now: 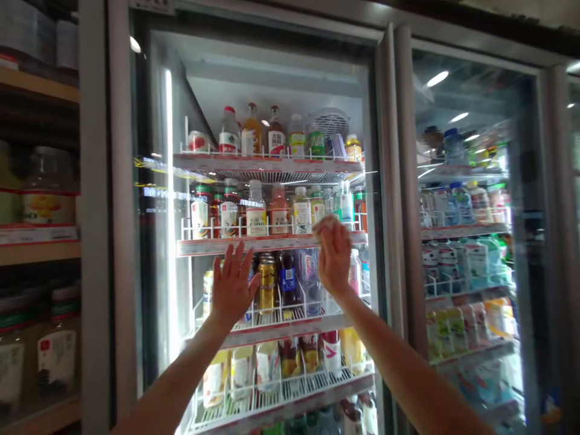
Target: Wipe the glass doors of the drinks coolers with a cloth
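Note:
My left hand (pixel 232 289) is raised with its fingers spread, palm toward the glass door (pixel 276 66) of a lit drinks fridge. It seems to lie flat on the pane, in front of the cans on the third shelf. Higher and to the right, my right hand (pixel 336 257) has its fingers bent around a pale, crumpled cloth (pixel 322 225). The cloth appears pressed to the same glass, at the height of the second shelf. Most of it is hidden under my fingers.
Behind the glass, wire-fronted shelves (pixel 267 244) carry bottles and cans. A metal door frame (pixel 390 181) stands on the right, then a second glass-doored fridge (pixel 466 260) with more drinks. On the left, an open wooden shelf (pixel 40 254) holds jars and bottles.

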Demonstrator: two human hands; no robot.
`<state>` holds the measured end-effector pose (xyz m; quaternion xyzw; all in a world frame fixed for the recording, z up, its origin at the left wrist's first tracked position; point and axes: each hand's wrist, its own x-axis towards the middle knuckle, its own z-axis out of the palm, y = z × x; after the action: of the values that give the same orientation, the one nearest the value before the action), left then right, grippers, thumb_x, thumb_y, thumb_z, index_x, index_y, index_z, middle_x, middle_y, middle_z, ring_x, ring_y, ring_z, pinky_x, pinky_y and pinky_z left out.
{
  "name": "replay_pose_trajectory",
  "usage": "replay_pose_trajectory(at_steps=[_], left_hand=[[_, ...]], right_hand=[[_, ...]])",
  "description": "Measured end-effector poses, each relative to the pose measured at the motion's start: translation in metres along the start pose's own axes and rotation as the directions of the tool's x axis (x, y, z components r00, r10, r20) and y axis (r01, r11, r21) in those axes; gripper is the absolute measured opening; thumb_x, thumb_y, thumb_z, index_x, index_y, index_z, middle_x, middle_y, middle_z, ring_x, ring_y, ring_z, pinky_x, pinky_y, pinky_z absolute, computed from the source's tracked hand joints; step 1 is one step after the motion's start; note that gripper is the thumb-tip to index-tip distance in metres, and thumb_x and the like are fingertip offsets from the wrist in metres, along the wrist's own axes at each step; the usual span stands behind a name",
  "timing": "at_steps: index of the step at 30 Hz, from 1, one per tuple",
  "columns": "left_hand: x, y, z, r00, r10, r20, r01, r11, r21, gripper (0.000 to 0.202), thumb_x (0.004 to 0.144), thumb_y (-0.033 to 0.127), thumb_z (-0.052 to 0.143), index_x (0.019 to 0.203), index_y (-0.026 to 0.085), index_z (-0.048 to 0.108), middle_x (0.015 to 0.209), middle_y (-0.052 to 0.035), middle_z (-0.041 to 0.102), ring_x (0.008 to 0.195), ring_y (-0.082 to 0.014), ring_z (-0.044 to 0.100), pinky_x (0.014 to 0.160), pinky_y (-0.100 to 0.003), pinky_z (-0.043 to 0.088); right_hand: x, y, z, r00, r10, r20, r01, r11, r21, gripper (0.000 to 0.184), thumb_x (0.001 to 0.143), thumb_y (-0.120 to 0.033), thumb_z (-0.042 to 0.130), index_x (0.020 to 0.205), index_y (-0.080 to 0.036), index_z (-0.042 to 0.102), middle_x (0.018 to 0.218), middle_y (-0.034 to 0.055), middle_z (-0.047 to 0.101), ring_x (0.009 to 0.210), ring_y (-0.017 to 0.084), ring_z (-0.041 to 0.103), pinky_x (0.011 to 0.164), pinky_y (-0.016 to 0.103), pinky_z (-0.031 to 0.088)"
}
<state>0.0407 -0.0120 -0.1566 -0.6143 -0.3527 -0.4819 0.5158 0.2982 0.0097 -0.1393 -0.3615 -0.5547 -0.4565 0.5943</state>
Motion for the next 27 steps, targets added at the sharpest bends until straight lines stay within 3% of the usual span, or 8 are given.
replay_pose_trajectory(at_steps=[3, 6, 8, 13, 19, 21, 24, 27], left_hand=[[-0.013, 0.004, -0.004, 1.0, -0.002, -0.003, 0.002, 1.0, 0.016, 0.063, 0.09, 0.032, 0.045, 0.145, 0.021, 0.016, 0.147, -0.0112, 0.03, 0.141, -0.0204, 0.012, 0.114, -0.043, 0.013], [-0.021, 0.005, -0.007, 0.999, -0.023, 0.024, 0.023, 0.999, 0.025, 0.062, 0.09, 0.031, 0.044, 0.145, 0.021, 0.018, 0.148, -0.0116, 0.029, 0.141, -0.0207, 0.013, 0.114, -0.043, 0.014], [-0.026, 0.007, -0.008, 0.998, -0.049, 0.045, 0.048, 0.998, 0.03, 0.061, 0.09, 0.031, 0.043, 0.145, 0.019, 0.017, 0.148, -0.0127, 0.029, 0.141, -0.0218, 0.013, 0.114, -0.045, 0.015], [-0.039, 0.015, -0.01, 0.993, -0.106, 0.055, 0.104, 0.994, 0.036, 0.063, 0.09, 0.032, 0.043, 0.145, 0.02, 0.015, 0.149, -0.0131, 0.026, 0.141, -0.0233, 0.012, 0.113, -0.046, 0.016], [-0.05, 0.024, -0.009, 0.981, -0.169, 0.091, 0.166, 0.985, 0.036, 0.063, 0.091, 0.031, 0.04, 0.146, 0.022, 0.01, 0.15, -0.0116, 0.022, 0.141, -0.0247, 0.012, 0.113, -0.049, 0.016], [-0.053, 0.029, -0.01, 0.974, -0.2, 0.105, 0.199, 0.98, 0.023, 0.065, 0.091, 0.032, 0.041, 0.146, 0.023, 0.007, 0.152, -0.0106, 0.017, 0.141, -0.0265, 0.011, 0.113, -0.05, 0.016], [-0.057, 0.035, -0.013, 0.969, -0.209, 0.129, 0.21, 0.978, 0.006, 0.067, 0.09, 0.033, 0.042, 0.146, 0.025, 0.006, 0.153, -0.0087, 0.013, 0.141, -0.027, 0.011, 0.113, -0.051, 0.017], [-0.064, 0.038, -0.017, 0.969, -0.198, 0.144, 0.198, 0.98, 0.013, 0.066, 0.09, 0.031, 0.042, 0.146, 0.027, 0.007, 0.153, -0.0074, 0.015, 0.141, -0.0258, 0.012, 0.113, -0.05, 0.018]], right_hand=[[-0.018, -0.013, -0.006, 0.937, -0.299, 0.179, 0.284, 0.953, 0.105, 0.059, 0.087, -0.017, 0.041, 0.143, -0.029, 0.026, 0.151, 0.0001, 0.024, 0.14, 0.022, 0.019, 0.112, 0.046, 0.025], [-0.022, -0.002, -0.01, 0.999, -0.033, 0.024, 0.032, 0.999, 0.01, 0.055, 0.089, -0.016, 0.038, 0.142, -0.023, 0.03, 0.15, 0.0062, 0.027, 0.14, 0.026, 0.021, 0.109, 0.052, 0.026], [-0.024, 0.003, -0.011, 0.986, 0.138, -0.093, -0.141, 0.99, -0.022, 0.056, 0.09, -0.016, 0.036, 0.144, -0.02, 0.026, 0.15, 0.0102, 0.025, 0.14, 0.029, 0.019, 0.107, 0.054, 0.027], [-0.048, -0.005, -0.016, 0.954, -0.248, 0.167, 0.235, 0.968, 0.09, 0.059, 0.088, -0.016, 0.038, 0.144, -0.029, 0.024, 0.149, 0.0033, 0.03, 0.14, 0.022, 0.019, 0.109, 0.045, 0.029], [-0.054, 0.024, -0.022, 0.986, 0.148, -0.08, -0.152, 0.987, -0.048, 0.058, 0.089, -0.016, 0.034, 0.145, -0.021, 0.021, 0.15, 0.0127, 0.025, 0.14, 0.029, 0.019, 0.106, 0.056, 0.028], [-0.059, 0.023, -0.026, 1.0, -0.001, 0.026, 0.001, 1.0, 0.015, 0.06, 0.088, -0.015, 0.036, 0.146, -0.023, 0.02, 0.151, 0.0096, 0.023, 0.141, 0.028, 0.017, 0.107, 0.055, 0.03], [-0.063, 0.027, -0.035, 0.941, -0.273, 0.198, 0.249, 0.959, 0.137, 0.061, 0.087, -0.015, 0.039, 0.145, -0.029, 0.022, 0.15, 0.0016, 0.028, 0.14, 0.023, 0.022, 0.109, 0.047, 0.033], [-0.058, 0.047, -0.041, 0.994, -0.075, 0.081, 0.072, 0.997, 0.033, 0.061, 0.088, -0.013, 0.037, 0.145, -0.026, 0.02, 0.152, 0.006, 0.023, 0.14, 0.026, 0.019, 0.107, 0.053, 0.032]])
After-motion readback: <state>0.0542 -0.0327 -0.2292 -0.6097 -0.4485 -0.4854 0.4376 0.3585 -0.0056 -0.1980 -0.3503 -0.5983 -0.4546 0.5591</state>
